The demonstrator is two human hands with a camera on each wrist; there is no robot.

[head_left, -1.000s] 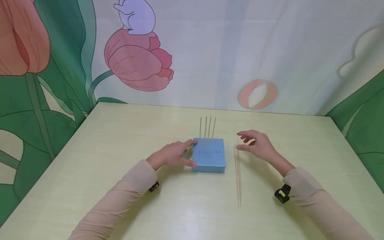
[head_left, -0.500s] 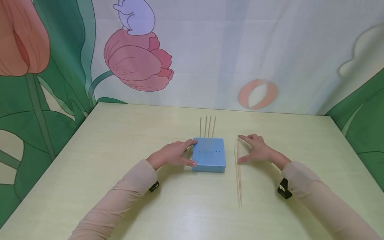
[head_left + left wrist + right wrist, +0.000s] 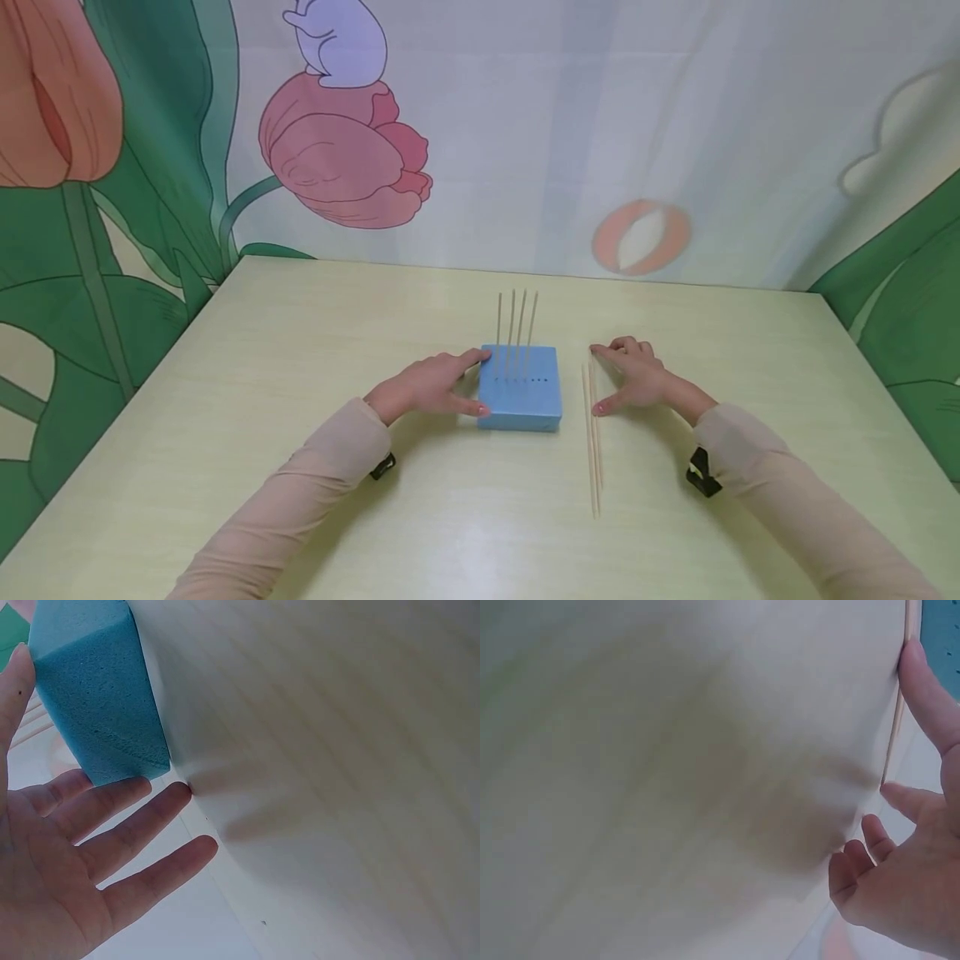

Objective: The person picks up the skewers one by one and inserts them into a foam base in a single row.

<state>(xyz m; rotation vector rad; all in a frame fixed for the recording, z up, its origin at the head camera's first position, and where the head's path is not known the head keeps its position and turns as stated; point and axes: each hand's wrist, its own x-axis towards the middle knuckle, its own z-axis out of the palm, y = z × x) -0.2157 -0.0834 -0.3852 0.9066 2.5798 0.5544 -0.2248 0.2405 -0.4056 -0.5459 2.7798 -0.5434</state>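
A blue foam block (image 3: 519, 400) lies on the table, with several thin wooden sticks (image 3: 513, 333) upright in a row of holes. My left hand (image 3: 431, 385) holds the block's left side, thumb at the near corner and fingers at the far one; its other fingers spread out straight (image 3: 135, 825). Right of the block, a few more long wooden sticks (image 3: 592, 450) lie close together. My right hand (image 3: 641, 379) reaches over them, index fingertip at the far end of one stick (image 3: 894, 735) and thumb on its side lower down. Its remaining fingers are bent.
To the right of the upright sticks, small dark holes (image 3: 539, 380) show in the block. The pale wooden table (image 3: 337, 292) ends at the back against a printed cloth (image 3: 510, 167) with flowers. A black wrist device (image 3: 702, 473) hangs under the right sleeve.
My right hand has come down onto the lying sticks, its thumb moving nearer me and its index finger straightening to the stick's far end. The left hand keeps its place on the block.
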